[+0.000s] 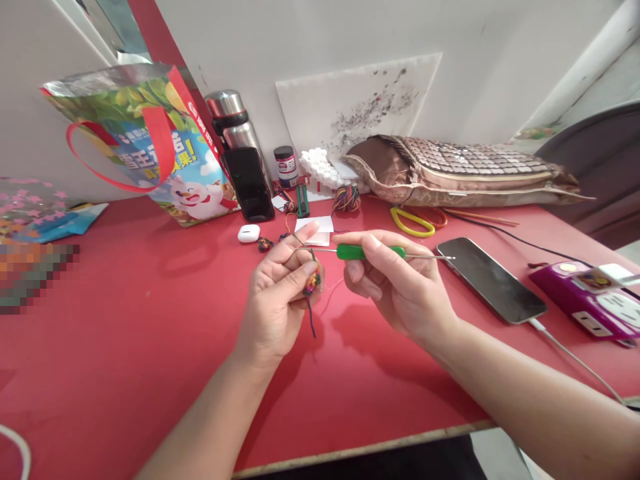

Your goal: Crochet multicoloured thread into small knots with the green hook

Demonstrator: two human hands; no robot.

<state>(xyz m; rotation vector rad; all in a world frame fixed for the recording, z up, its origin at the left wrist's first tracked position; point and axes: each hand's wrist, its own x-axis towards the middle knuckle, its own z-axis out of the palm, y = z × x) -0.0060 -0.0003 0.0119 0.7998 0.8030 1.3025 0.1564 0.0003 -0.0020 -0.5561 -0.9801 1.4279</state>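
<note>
Yarn (pixel 313 283) sits pinched in the left hand (pixel 275 293); right of the yarn, the right hand (pixel 403 283) grips a green hook (pixel 353 252); hard tugs could pull yarn loose

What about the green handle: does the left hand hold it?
No, the right hand holds the green handle, while the left hand pinches multicoloured yarn.

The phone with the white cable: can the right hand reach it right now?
Probably yes: the phone lies near the right hand, with only the green-handled hook it holds in the way; setting that down first would likely help.
</note>
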